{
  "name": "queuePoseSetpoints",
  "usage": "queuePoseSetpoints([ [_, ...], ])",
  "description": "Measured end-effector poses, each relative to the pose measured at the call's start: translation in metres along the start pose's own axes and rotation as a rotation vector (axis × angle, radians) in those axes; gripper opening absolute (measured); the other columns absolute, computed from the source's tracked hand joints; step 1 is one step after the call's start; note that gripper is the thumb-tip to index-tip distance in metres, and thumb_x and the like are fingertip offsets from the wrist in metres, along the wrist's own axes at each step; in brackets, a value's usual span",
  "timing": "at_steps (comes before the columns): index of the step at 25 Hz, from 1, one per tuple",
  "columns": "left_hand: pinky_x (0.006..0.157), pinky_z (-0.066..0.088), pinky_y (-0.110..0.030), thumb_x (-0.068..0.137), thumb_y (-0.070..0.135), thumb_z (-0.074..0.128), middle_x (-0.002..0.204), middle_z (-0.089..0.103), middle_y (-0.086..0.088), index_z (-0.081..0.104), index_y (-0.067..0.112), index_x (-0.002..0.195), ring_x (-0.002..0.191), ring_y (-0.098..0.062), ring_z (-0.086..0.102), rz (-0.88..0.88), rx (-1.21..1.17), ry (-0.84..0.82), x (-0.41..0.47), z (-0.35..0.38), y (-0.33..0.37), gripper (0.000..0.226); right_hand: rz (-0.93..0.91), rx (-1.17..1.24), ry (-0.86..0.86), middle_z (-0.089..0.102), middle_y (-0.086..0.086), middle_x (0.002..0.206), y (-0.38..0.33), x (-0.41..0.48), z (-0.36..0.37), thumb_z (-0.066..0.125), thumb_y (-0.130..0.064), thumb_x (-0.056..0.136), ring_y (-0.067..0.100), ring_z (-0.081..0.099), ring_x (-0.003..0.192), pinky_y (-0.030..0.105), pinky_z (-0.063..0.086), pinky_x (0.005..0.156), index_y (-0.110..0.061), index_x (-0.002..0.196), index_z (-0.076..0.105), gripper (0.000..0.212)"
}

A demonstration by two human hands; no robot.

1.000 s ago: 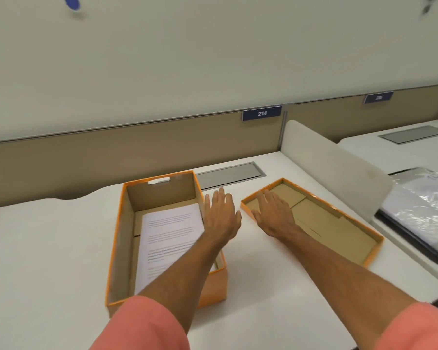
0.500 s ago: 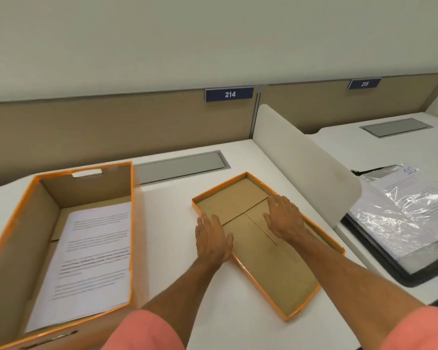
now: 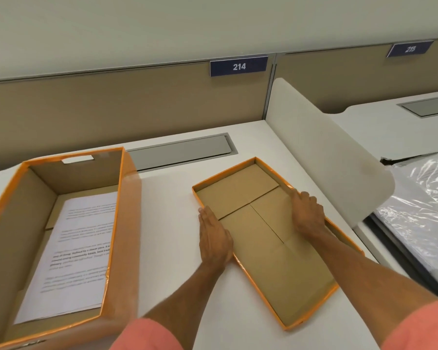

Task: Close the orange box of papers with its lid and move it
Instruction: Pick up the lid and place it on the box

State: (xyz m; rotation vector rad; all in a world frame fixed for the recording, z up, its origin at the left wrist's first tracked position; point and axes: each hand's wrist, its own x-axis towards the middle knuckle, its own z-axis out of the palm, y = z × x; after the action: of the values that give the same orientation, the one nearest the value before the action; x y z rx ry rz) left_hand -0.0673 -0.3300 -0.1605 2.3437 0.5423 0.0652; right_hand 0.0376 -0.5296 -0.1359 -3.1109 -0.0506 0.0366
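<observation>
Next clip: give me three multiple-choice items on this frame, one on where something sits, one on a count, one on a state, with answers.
1. Where does the lid lie relative to the orange box?
A. to its right on the desk
B. on top of it
C. inside it

2. How many hands touch the lid?
A. none
B. one
C. two

3. The lid lies:
A. hollow side up
B. hollow side down
C. on edge

Answers: 1 A, desk surface shows between box and lid. 2 C, the left hand rests on its left rim and the right hand on its right rim. 3 A, its brown cardboard interior faces up.

One orange box (image 3: 61, 236), one lid (image 3: 263, 238), two hands (image 3: 214, 238).
</observation>
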Motion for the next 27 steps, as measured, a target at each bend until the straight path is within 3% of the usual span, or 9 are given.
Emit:
queuePoseSetpoints([
  [3, 0.11, 0.04, -0.035, 0.095, 0.006, 0.037, 0.164, -0.002, -0.01, -0.017, 0.011, 0.151, 0.143, -0.027, 0.031, -0.003, -0.116, -0.043, 0.002, -0.007, -0.006, 0.078, 0.035, 0.095, -0.007, 0.05, 0.013, 0.122, 0.005, -0.001, 0.001, 0.049, -0.006, 0.09, 0.029, 0.05, 0.107, 0.04, 0.045, 0.084, -0.015, 0.136, 0.035, 0.049],
  [6, 0.1, 0.049, -0.043, 0.095, 0.011, 0.036, 0.159, 0.02, -0.012, -0.022, 0.021, 0.149, 0.117, -0.027, 0.056, 0.023, -0.197, -0.066, 0.009, -0.021, -0.017, 0.08, 0.062, 0.207, -0.019, 0.05, 0.014, 0.122, -0.001, -0.007, -0.004, 0.047, -0.007, 0.091, 0.03, 0.051, 0.106, 0.037, 0.046, 0.082, -0.014, 0.137, 0.04, 0.047],
  [10, 0.101, 0.046, -0.039, 0.091, 0.007, 0.038, 0.149, 0.04, -0.01, -0.011, 0.02, 0.153, 0.113, -0.027, 0.057, 0.074, -0.342, 0.003, 0.021, -0.074, -0.015, 0.08, 0.057, 0.367, 0.019, 0.051, 0.016, 0.121, -0.031, -0.009, -0.03, 0.043, -0.006, 0.095, 0.029, 0.052, 0.101, 0.035, 0.044, 0.083, -0.012, 0.137, 0.044, 0.042],
  [13, 0.096, 0.048, -0.037, 0.09, 0.001, 0.043, 0.151, 0.036, 0.003, -0.001, 0.017, 0.153, 0.112, -0.026, 0.058, 0.115, -0.468, 0.1, 0.036, -0.141, 0.002, 0.079, 0.042, 0.429, 0.041, 0.05, 0.016, 0.121, -0.065, -0.002, -0.056, 0.042, -0.008, 0.096, 0.03, 0.053, 0.103, 0.038, 0.046, 0.085, -0.011, 0.137, 0.044, 0.041],
  [16, 0.091, 0.05, -0.027, 0.09, 0.003, 0.048, 0.127, 0.048, 0.017, 0.031, 0.013, 0.143, 0.11, -0.011, 0.052, 0.156, -0.574, 0.189, 0.042, -0.208, 0.009, 0.056, -0.007, 0.487, 0.038, 0.048, 0.018, 0.124, -0.106, -0.001, -0.09, 0.04, -0.007, 0.097, 0.034, 0.052, 0.11, 0.042, 0.045, 0.088, -0.009, 0.136, 0.045, 0.039],
  [20, 0.081, 0.049, -0.023, 0.089, 0.01, 0.055, 0.122, 0.056, 0.006, 0.048, 0.014, 0.132, 0.098, -0.007, 0.057, 0.127, -0.643, 0.345, 0.039, -0.277, -0.01, 0.044, -0.09, 0.382, 0.167, 0.05, 0.017, 0.126, -0.182, -0.016, -0.137, 0.044, -0.006, 0.093, 0.035, 0.049, 0.116, 0.048, 0.038, 0.099, -0.01, 0.13, 0.049, 0.037],
  [23, 0.089, 0.05, -0.027, 0.087, 0.007, 0.056, 0.125, 0.058, 0.0, 0.051, 0.012, 0.132, 0.102, -0.007, 0.057, 0.069, -0.699, 0.429, 0.034, -0.314, -0.026, 0.045, -0.342, 0.516, 0.224, 0.05, 0.016, 0.137, -0.258, -0.046, -0.178, 0.047, -0.023, 0.096, 0.034, 0.045, 0.127, 0.046, 0.03, 0.108, -0.009, 0.131, 0.052, 0.038],
  [25, 0.1, 0.049, -0.039, 0.082, 0.007, 0.06, 0.13, 0.06, -0.003, 0.055, 0.013, 0.127, 0.113, -0.011, 0.055, 0.027, -0.763, 0.459, 0.031, -0.335, -0.035, 0.046, -0.631, 0.718, 0.106, 0.057, 0.018, 0.134, -0.309, -0.077, -0.204, 0.044, -0.027, 0.1, 0.033, 0.05, 0.125, 0.042, 0.035, 0.106, -0.001, 0.126, 0.058, 0.04],
  [27, 0.095, 0.053, -0.048, 0.074, 0.013, 0.066, 0.133, 0.06, -0.007, 0.056, 0.019, 0.124, 0.112, -0.019, 0.06, -0.027, -0.839, 0.452, 0.027, -0.355, -0.046, 0.051, -0.851, 0.776, -0.033, 0.065, 0.018, 0.122, -0.347, -0.105, -0.217, 0.036, -0.03, 0.102, 0.033, 0.057, 0.115, 0.044, 0.041, 0.099, -0.001, 0.115, 0.065, 0.042],
])
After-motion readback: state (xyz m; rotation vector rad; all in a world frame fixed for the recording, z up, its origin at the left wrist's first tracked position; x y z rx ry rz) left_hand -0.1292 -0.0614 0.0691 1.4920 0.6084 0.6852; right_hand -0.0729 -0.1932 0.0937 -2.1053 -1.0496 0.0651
